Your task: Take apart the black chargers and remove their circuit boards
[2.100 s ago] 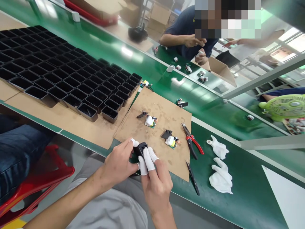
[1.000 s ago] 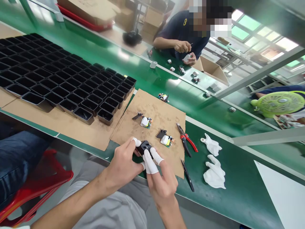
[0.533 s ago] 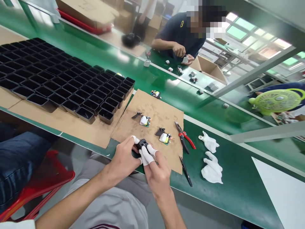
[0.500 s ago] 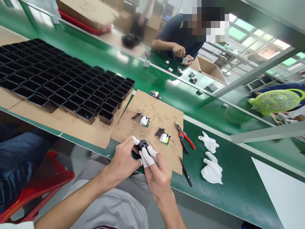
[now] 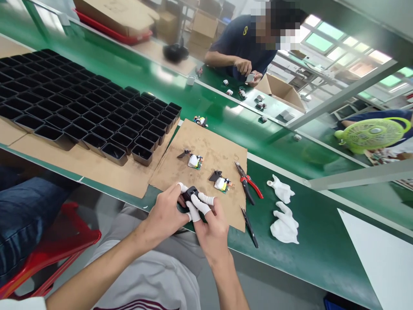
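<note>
The left hand (image 5: 165, 212) grips the small black plastic housing (image 5: 191, 192) between its thumb and fingers. The right hand (image 5: 213, 229) also grasps it, with 3 white-covered fingertips bunched against its right side. The housing is held above the near edge of the green workbench (image 5: 309, 249); what is inside it is hidden.

From the housing, 2 green circuit boards with white and yellow components and attached black plates lie on a flat brown cardboard sheet (image 5: 176, 172): the first board (image 5: 195, 161) at 12 o'clock, the second board (image 5: 221, 184) at 2 o'clock. A third, similar board (image 5: 200, 121) is farther off at 12 o'clock, beyond the cardboard.

Red-and-black metal pliers (image 5: 248, 182) lie with their handles apart at 3 o'clock, and slim black tweezers (image 5: 249, 227) at 4 o'clock. Past them are 2 crumpled white soft pieces (image 5: 284, 224). Open black rectangular cases (image 5: 142, 155) stand in tight rows at 10 o'clock.

A person in a dark shirt (image 5: 237, 41) is at 1 o'clock, holding a small white object (image 5: 250, 78); a lime-green round fan (image 5: 374, 133) is at 2 o'clock.
</note>
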Demonstrator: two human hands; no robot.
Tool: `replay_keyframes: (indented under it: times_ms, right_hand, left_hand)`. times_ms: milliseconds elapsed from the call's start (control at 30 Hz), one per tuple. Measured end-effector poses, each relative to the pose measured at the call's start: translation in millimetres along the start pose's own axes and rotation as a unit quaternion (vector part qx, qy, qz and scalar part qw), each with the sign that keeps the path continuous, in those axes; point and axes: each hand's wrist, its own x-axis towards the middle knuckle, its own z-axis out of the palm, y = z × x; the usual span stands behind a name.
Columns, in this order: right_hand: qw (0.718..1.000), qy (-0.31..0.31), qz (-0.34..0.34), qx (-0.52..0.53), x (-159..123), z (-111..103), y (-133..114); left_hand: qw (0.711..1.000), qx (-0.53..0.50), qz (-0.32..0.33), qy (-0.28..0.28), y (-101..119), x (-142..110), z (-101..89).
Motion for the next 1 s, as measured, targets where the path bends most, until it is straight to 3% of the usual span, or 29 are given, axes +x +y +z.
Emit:
replay_keyframes:
  times_ms: [200,467,733,1000]
  right_hand:
    - [0.999,0.026,-0.014,-0.016,5,-12,-6]
    - [1.000,0.012,-0.003,-0.003,1,7,5]
    - [1.000,0.012,0.020,0.011,4,4,4]
    - [1.000,0.017,-0.006,-0.017,-1,-14,-5]
  left_hand:
    - [1.000,-0.001,0.017,-0.006,16,4,-7.2]
    - [0.999,0.014,0.004,-0.029,-6,7,3.4]
    - [0.999,0.011,0.011,-0.030,-9,4,2.5]
    - [0.998,-0.001,0.050,-0.024,12,2,-9.6]
